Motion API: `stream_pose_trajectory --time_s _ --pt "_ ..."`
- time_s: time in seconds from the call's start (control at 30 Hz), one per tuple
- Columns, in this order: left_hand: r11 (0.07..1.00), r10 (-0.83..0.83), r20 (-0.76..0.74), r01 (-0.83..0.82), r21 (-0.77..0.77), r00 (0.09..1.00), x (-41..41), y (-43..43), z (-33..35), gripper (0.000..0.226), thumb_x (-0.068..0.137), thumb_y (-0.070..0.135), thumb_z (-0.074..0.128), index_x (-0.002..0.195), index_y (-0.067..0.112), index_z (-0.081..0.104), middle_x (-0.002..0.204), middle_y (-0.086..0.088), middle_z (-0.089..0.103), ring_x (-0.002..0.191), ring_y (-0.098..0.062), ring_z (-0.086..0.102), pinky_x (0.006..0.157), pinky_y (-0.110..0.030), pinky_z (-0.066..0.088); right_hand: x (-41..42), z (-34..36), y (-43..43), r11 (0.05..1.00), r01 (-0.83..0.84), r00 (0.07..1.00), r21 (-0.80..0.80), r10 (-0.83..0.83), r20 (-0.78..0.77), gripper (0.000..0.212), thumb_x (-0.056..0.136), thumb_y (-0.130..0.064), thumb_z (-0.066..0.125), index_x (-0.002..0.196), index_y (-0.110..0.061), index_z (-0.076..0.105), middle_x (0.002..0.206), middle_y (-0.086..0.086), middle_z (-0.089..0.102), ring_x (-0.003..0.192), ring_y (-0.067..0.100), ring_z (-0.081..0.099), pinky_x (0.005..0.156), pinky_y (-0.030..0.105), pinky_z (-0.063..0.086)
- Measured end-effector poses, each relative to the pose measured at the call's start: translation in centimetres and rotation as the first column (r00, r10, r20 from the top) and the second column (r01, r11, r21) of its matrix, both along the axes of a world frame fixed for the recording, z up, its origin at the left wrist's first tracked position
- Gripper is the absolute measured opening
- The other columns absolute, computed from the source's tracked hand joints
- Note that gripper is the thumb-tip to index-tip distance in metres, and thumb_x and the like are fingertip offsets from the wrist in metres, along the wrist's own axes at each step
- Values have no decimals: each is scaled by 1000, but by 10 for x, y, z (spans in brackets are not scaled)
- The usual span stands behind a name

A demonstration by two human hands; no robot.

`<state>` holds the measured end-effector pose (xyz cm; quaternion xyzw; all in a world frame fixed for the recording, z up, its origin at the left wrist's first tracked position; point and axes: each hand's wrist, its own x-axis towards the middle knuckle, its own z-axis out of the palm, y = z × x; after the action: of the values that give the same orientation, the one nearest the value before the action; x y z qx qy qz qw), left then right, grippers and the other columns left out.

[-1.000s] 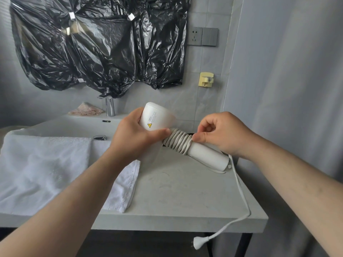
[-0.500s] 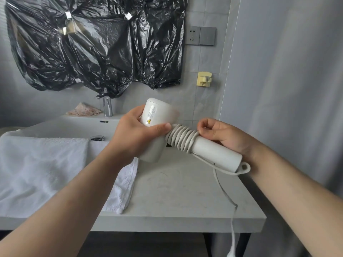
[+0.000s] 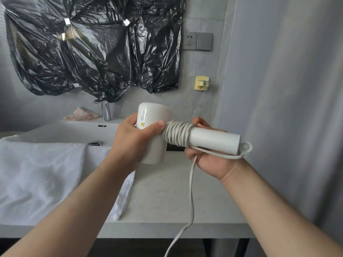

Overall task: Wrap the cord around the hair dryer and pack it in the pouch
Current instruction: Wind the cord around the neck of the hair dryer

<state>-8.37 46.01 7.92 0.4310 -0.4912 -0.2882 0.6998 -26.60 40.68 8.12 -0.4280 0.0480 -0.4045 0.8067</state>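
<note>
I hold a white hair dryer in the air above the counter, its handle pointing right. My left hand grips the dryer's barrel. Several turns of the white cord lie coiled round the handle next to the barrel. My right hand sits under the handle and pinches the cord where it leaves the coil. The loose cord hangs from there down past the counter's front edge; its plug is out of view. No pouch is in view.
A grey counter lies below, with a white towel spread on its left part. Behind are a sink and a chrome tap. Black plastic covers the wall. A grey curtain hangs at the right.
My right hand has passed from above the handle to beneath it, carrying the cord round. The dryer has risen and its handle has levelled. The loose cord has shortened and the plug has left view.
</note>
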Motion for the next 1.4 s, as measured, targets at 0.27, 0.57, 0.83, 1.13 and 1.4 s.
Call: stream_pose_trajectory --time_s 0.27,0.57,0.83,1.13,1.4 --pt "995 97 -124 -97 7 988 1 -2 -8 38 66 34 80 95 11 69 83 -12 69 71 -24 63 62 -40 54 11 -17 -10 976 -127 992 178 121 43 13 75 -2 66 85 -9 61 70 1 53 46 6 42 31 14 31" --pt "953 293 -80 -298 -59 953 -2 -3 -3 36 64 31 85 89 15 66 75 -1 66 65 -14 59 64 -42 58 33 -31 7 834 523 810 -178 -551 -200 27 94 5 44 76 -11 56 71 3 50 48 7 34 37 17 20" --pt "902 428 2 -426 -73 904 8 -12 -15 43 58 45 84 89 23 64 83 0 69 73 -16 64 72 -54 59 37 -41 19 627 462 507 -627 -767 -393 22 91 -11 46 82 -10 66 67 5 56 51 14 38 51 32 32" --pt "849 525 321 -510 -136 788 18 -7 -20 46 60 51 81 94 29 58 80 12 65 77 -10 62 71 -42 55 13 -7 26 489 81 308 -869 -841 -444 18 89 -9 55 80 -7 70 71 5 71 47 11 51 52 39 54" --pt "913 401 471 -387 -133 785 25 -5 -22 47 60 43 85 100 34 61 84 13 67 79 -3 61 65 -29 50 -9 14 19 602 69 436 -795 -735 -519 10 88 4 60 88 -5 65 83 17 76 36 -3 48 39 8 32"
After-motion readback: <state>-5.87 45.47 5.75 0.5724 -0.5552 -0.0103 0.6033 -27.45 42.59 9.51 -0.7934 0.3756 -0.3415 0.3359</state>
